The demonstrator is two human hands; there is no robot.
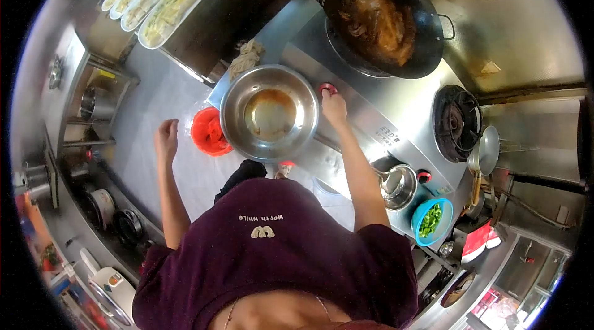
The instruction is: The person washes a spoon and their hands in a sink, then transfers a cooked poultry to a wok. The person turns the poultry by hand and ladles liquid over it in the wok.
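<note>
My right hand (pixel 335 106) is closed around a red stove knob (pixel 328 88) on the front of the steel stove (pixel 396 135). My left hand (pixel 166 140) hangs at my left side, its fingers loosely curled with nothing visible in them. Between my hands stands a wide steel basin (pixel 231 116) with a little brown liquid at its bottom. Beyond the knob, a black wok (pixel 427 33) with a wooden handle sits on the far burner, holding a browned piece of meat that looks like poultry (pixel 383 23) in dark sauce.
Right of me are a bare burner (pixel 456 122), a steel pot (pixel 403 189) with a ladle and a blue bowl (pixel 443 238) of chopped green vegetables. A red plastic container (pixel 206 135) is beside the basin, with a crumpled cloth (pixel 247 57) behind. White food trays (pixel 172 14) line the far left.
</note>
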